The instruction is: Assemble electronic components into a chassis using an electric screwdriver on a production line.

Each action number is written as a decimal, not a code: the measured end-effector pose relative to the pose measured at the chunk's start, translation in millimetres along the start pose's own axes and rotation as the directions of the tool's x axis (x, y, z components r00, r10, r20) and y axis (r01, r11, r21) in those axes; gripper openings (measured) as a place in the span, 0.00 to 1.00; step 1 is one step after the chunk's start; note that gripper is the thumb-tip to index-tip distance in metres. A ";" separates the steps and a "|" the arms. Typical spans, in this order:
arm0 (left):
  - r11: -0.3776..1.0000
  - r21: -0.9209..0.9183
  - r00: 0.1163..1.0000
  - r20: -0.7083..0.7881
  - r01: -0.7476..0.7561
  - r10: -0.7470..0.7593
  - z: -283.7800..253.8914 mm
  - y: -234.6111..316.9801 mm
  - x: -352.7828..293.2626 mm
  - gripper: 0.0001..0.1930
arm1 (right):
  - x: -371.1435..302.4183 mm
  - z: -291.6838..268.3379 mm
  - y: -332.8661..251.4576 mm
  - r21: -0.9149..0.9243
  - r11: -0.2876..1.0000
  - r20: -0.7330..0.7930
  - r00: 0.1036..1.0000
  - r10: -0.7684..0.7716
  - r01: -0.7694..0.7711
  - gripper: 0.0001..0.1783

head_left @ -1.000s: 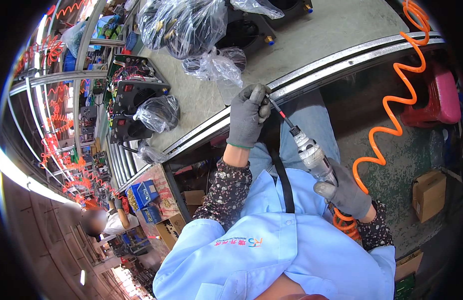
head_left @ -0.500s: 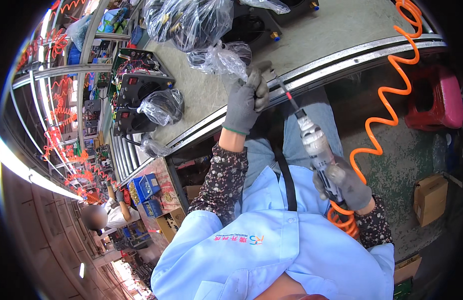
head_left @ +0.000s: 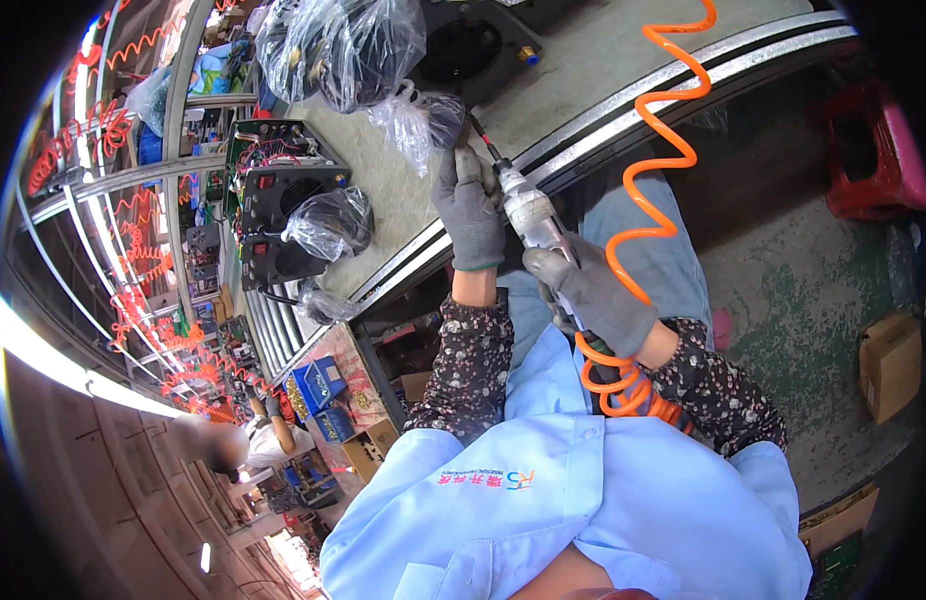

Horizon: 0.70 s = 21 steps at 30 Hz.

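Grey work gloves cover both hands. My right hand [head_left: 601, 292], lower, is wrapped round an air screwdriver [head_left: 533, 214] with a silver and white body. Its thin bit [head_left: 486, 138], dark with a red band, points up and left past the fingers of my left hand [head_left: 470, 210]. Those fingers are curled together at the bench edge, beside the bit; whatever they pinch is hidden. Just above them lies a knotted clear plastic bag [head_left: 408, 125] on the grey bench [head_left: 573, 75]. An orange coiled air hose [head_left: 638, 235] runs by my right hand.
Black housings with a fan [head_left: 468, 45] and red switches [head_left: 266, 182] stand on the bench, some with bagged parts [head_left: 333, 220]. Blue bins [head_left: 318, 382] sit at left, a red stool [head_left: 883, 160] and cardboard box [head_left: 891, 365] at right. Another person [head_left: 273, 440] works far left.
My right hand has brought the screwdriver up and left, so its bit now reaches my left hand's fingertips. The hose swung left with it. My left hand stays near the bench edge.
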State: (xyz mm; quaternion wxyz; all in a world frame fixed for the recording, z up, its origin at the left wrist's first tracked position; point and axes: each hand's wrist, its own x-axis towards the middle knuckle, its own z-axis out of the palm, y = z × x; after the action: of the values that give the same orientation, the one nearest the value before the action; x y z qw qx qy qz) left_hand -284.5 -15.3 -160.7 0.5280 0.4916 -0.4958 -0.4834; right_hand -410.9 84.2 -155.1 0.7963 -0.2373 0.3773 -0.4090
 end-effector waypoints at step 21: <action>0.998 0.068 0.997 0.081 -0.013 0.007 -14.9 6.6 3.4 0.16 | 9.3 8.9 5.0 0.047 0.999 -0.047 0.999 -0.014 0.016 0.24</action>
State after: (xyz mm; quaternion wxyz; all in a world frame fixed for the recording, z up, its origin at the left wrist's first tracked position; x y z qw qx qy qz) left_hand -269.3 -17.9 -154.3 0.4928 0.4868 -0.5356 -0.4830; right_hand -397.9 79.8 -156.9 0.7896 -0.2115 0.3840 -0.4294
